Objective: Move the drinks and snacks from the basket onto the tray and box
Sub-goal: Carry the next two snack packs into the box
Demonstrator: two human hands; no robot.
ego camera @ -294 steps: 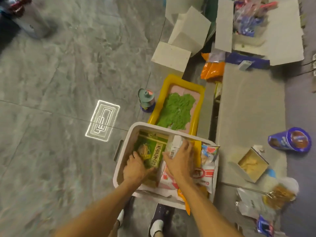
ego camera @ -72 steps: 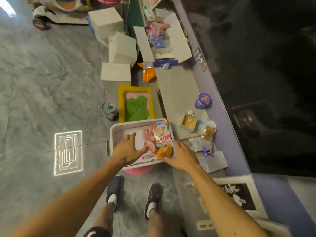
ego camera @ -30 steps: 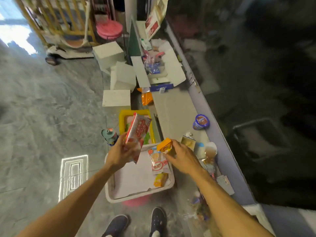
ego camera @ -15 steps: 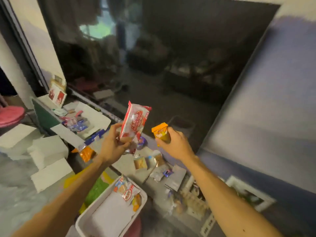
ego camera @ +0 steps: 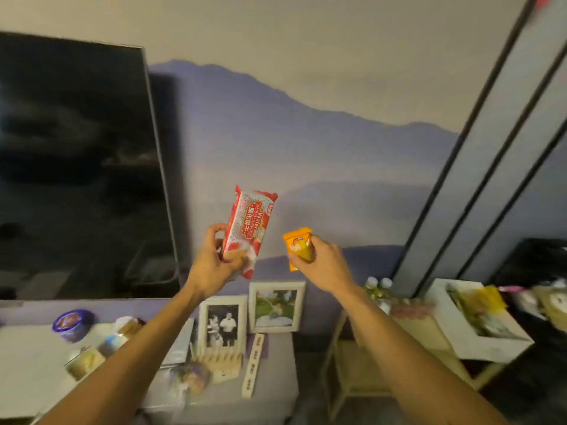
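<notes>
Your left hand (ego camera: 214,265) grips the wafer pack (ego camera: 250,228) mid-frame, right hand (ego camera: 322,265) pinches the orange pouch (ego camera: 299,248) beside it; carried high, either could slip before reaching the box (ego camera: 454,332) lower right.

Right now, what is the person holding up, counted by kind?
Red wafer biscuit packs: 1, the wafer biscuit pack in the left hand.
Small orange snack packets: 1, the orange packet in the right hand.
Total: 2
</notes>
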